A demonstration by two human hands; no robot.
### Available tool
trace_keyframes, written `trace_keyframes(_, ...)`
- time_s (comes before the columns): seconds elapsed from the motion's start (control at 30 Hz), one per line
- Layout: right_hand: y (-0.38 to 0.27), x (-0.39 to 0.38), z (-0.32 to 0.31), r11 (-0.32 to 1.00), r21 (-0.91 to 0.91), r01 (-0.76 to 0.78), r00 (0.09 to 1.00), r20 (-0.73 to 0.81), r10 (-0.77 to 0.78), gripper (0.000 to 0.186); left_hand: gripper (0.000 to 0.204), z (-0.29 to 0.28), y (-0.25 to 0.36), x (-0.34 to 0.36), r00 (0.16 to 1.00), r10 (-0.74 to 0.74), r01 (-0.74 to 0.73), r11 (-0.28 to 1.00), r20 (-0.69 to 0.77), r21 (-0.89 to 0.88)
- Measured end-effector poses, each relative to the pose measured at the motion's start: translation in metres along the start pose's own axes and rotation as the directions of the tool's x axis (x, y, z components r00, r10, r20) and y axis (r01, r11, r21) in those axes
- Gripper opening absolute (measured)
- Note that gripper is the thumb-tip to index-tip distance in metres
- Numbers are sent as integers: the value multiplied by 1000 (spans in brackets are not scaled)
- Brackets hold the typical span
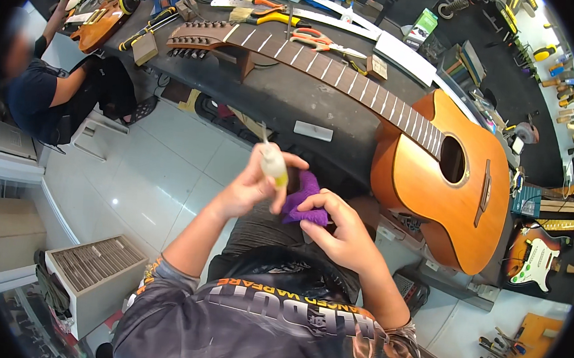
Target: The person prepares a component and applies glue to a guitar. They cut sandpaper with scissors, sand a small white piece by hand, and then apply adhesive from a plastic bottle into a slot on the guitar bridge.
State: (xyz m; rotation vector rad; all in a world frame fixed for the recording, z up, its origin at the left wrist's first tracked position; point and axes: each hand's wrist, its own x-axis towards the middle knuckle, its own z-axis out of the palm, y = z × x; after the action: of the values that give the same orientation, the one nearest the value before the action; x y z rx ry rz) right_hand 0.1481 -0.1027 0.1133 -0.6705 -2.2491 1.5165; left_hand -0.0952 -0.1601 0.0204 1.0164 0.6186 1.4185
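In my left hand point(241, 193) is a small squeeze bottle point(273, 162) with a thin pointed nozzle and yellowish liquid low in it; its tip points up. My right hand point(344, 235) pinches a crumpled purple cloth point(306, 207) between thumb and fingers. The cloth is close beside the bottle, and I cannot tell whether my left fingers touch it. Both hands are over my lap, in front of the bench. An acoustic guitar point(424, 212) without visible strings lies face up to the right, its neck stretching to the upper left on a wooden neck rest point(244, 65).
Pliers point(320, 41), a brush point(240, 15) and long white straightedges point(312, 16) lie on the dark bench point(286, 89). A sunburst electric guitar point(527, 262) is at far right. Another person point(47, 92) sits at upper left by a guitar body point(101, 26). A box of wooden slats point(98, 265) stands at lower left.
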Motion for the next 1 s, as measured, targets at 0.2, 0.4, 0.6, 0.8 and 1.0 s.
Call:
trace_keyframes(0.2,20,-2,6,991,122,-59,997,-47,65,21,61,20,-29,-19,990,-139,141,985,-31,103)
trace_keyframes(0.4,36,-11,12,921,358,-155,972,-114,208,39,56,21,-33,-15,982,-162,173,978,-94,116)
trace_keyframes(0.6,41,-13,15,890,419,-181,969,-79,235,39,54,22,-49,-8,980,-162,178,972,-114,153)
trace_keyframes(0.8,55,-21,19,880,429,-207,968,-41,248,35,56,18,-66,0,986,-152,161,976,-71,146)
trace_keyframes(1.0,69,-26,27,830,537,-149,947,-165,277,29,55,22,-68,1,988,-130,141,980,-89,137)
